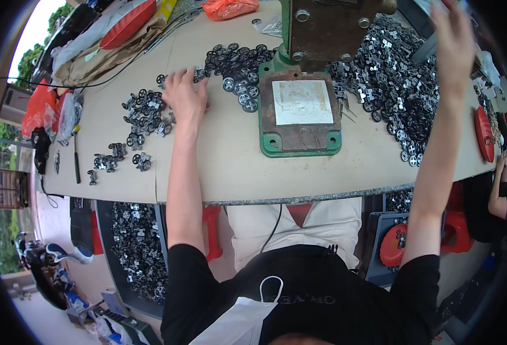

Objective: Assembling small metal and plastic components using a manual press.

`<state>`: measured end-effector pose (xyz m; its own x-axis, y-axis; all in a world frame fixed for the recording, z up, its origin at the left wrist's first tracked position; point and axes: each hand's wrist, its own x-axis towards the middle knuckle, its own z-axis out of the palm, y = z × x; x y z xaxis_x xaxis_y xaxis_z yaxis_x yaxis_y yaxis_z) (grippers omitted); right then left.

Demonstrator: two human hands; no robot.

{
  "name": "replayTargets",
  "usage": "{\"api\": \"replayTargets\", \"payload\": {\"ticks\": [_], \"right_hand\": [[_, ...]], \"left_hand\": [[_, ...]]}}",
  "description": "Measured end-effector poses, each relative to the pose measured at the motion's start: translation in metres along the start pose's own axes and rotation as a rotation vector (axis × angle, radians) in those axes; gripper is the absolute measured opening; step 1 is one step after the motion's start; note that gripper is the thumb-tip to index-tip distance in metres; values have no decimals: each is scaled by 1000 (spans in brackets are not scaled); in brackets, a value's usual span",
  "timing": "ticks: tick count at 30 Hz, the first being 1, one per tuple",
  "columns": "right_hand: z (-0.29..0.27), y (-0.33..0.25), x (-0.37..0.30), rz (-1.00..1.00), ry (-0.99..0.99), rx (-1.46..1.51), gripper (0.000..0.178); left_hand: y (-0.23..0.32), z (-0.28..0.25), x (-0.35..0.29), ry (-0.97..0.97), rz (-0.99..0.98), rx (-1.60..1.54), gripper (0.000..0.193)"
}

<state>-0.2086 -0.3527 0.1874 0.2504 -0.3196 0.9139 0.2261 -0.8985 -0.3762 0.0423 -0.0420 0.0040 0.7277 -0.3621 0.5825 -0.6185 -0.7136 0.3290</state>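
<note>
My left hand [185,99] is over the table, its fingers spread above small black wheeled parts. Beside it lies a loose cluster of wheeled metal-and-black assemblies [144,112]. My right arm reaches up at the right, and my right hand [456,43] is smeared by motion near a grey bar [425,50]. Between my arms stands a green press [269,148] with a white pad [302,102] on its brown plate. Black wheels [242,86] are heaped left of the press. A large mound of small black and silver parts [391,75] lies to its right.
Below the table edge, a grey bin [160,230] of finished-looking parts stands left, and another grey bin [371,241] with a red dish right. A red oval dish [483,135], a screwdriver [76,158] and plastic bags [40,109] lie on the table. Another person's arm [498,190] shows far right.
</note>
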Motion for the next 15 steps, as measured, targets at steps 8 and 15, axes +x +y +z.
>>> {"api": "replayTargets", "payload": {"ticks": [8,15], "right_hand": [[-22,1,-154,674,-285,21,31],[-11,2,-161,691,-331,64,23]], "left_hand": [[-33,18,21,-84,7,428,35],[2,24,43,-158,222,163,13]]}}
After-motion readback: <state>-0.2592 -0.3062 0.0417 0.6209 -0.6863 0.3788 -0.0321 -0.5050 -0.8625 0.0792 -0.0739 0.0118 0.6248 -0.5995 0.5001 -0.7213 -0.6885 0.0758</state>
